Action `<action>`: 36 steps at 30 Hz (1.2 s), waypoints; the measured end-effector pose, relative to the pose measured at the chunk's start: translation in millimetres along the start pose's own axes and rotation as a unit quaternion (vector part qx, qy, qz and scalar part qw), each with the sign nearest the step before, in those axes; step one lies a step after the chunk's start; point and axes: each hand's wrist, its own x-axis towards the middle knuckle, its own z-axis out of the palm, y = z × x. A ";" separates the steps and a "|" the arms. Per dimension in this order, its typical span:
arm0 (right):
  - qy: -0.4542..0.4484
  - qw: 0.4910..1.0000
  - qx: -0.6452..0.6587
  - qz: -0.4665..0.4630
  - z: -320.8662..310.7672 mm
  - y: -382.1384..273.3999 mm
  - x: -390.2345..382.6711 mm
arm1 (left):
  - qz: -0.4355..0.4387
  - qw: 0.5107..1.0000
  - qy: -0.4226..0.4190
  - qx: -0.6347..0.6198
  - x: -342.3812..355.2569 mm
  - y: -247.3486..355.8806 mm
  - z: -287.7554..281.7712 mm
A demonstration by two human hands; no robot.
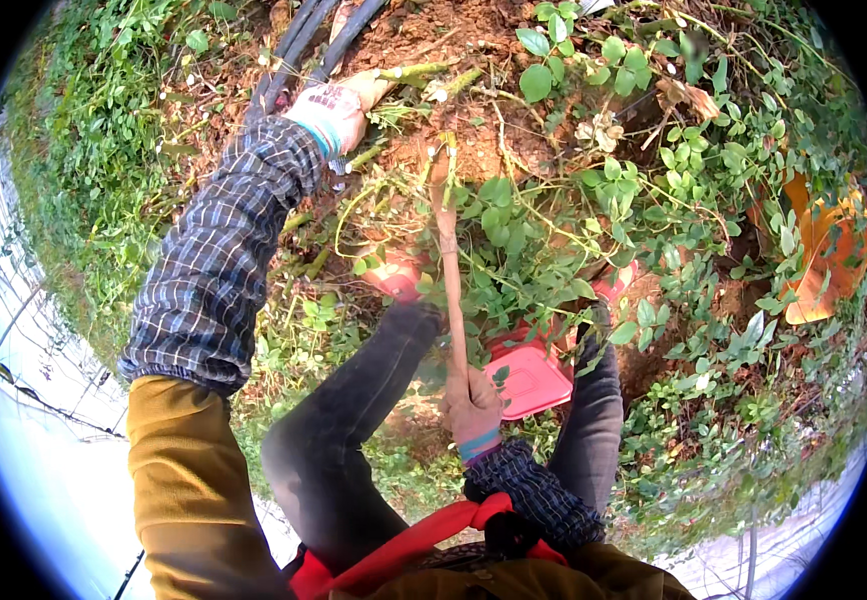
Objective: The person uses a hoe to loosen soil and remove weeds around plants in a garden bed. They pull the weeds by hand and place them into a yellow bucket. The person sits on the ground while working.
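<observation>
My left hand (337,108), in a white glove with a printed back and a pale blue cuff, reaches to the far left part of the soil. Its fingers close at the end of a thick green cut stem (416,72); part of the grip is hidden. Another cut stump (454,86) stands beside it. Low in the middle, my right hand (474,405), gloved too, wraps round the wooden handle of a long tool (451,270). The handle points away from me, its far end down among yellow-green stems and reddish soil. What head the tool has, I cannot make out.
Between my legs sits a pink-red square plastic object (536,382). Dark hoses (299,55) run past my left hand. Leafy thorny-looking branches (554,215) cross in front of my feet. To the right lies an orange object (832,255) among leaves.
</observation>
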 end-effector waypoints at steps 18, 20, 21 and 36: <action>0.076 0.990 -0.035 -0.118 44.5 5.5 73.7 | -0.017 0.949 -0.206 0.238 25.9 9.6 -20.9; 0.092 0.984 -0.070 -0.134 41.5 -7.6 100.2 | 0.005 0.945 -0.213 0.247 29.3 10.6 -26.7; 0.109 0.978 -0.086 -0.153 37.5 -13.7 111.3 | 0.027 0.939 -0.207 0.274 33.4 4.5 -23.3; 0.048 0.843 -0.346 -0.410 -17.7 -87.1 39.4 | -0.343 0.774 0.297 -0.441 -134.7 1.6 -107.3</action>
